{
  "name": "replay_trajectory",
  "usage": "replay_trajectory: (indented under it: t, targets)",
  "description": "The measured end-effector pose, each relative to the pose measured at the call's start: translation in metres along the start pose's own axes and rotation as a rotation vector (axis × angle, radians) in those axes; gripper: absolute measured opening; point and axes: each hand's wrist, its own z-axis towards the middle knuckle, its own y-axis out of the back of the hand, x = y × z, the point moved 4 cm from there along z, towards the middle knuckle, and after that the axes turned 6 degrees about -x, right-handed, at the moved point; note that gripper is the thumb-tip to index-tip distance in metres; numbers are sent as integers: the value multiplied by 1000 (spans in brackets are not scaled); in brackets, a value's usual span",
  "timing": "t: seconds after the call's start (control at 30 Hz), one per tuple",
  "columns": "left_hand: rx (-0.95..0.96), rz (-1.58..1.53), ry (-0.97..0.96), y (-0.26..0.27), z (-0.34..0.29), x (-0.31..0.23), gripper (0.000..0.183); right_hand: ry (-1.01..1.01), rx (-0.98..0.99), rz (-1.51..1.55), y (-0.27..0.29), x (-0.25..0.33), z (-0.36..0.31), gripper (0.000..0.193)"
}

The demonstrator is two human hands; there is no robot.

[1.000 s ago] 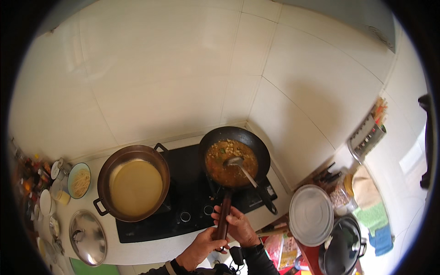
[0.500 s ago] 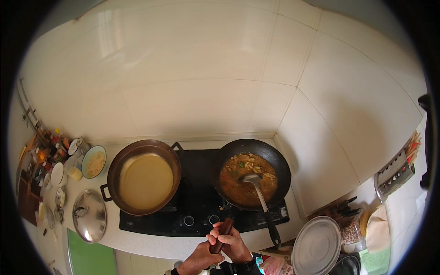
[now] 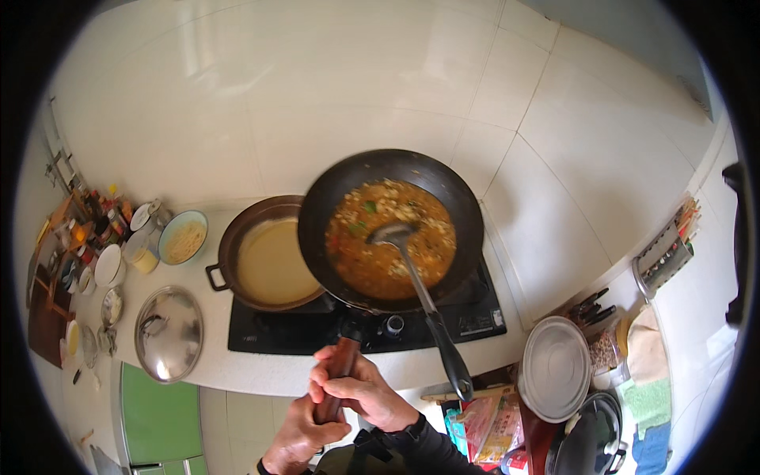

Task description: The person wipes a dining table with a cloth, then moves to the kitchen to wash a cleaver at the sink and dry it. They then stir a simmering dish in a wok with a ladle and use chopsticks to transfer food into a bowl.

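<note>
Both my hands are closed round the brown wooden handle (image 3: 341,366) of a black wok (image 3: 467,214). My left hand (image 3: 299,437) grips the handle's near end; my right hand (image 3: 368,389) wraps it just ahead. The wok is raised above the stove and holds a reddish-brown stew (image 3: 356,261) with pale bits and a green leaf. A ladle (image 3: 416,273) rests in it, its black handle over the near right rim. To the left, a brown two-handled pot (image 3: 229,261) of yellowish liquid stands on the stove, its right side partly hidden by the wok.
The black stove (image 3: 269,336) has a knob at its front. A domed steel lid (image 3: 169,334) lies on the counter at left, near a bowl of noodles (image 3: 183,237) and several bottles. At right are a round pale lid (image 3: 556,369), a chopstick holder (image 3: 663,257) and packets (image 3: 491,427).
The wok has come up off the right side of the stove and moved left, partly over the pot. Both hands have shifted left with its handle, and the ladle travelled along in the wok.
</note>
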Motion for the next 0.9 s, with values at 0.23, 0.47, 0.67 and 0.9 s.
replay_trajectory:
  t: [0.23, 0.47, 0.67, 0.9]
  targets:
    - [-267, -28, -129, 116, -128, 9, 27, -200, 220, 15, -126, -111, 11, 47]
    - [-852, -7, -224, 205, -273, 45, 19, -465, 497, -55, -229, -252, 8, 48]
    - [-802, -241, -162, 241, -343, 84, 26, -724, 611, 7, -264, -363, -12, 44]
    - [-1180, -314, -156, 270, -301, 168, 26, -1077, 818, 102, -200, -489, 25, 45]
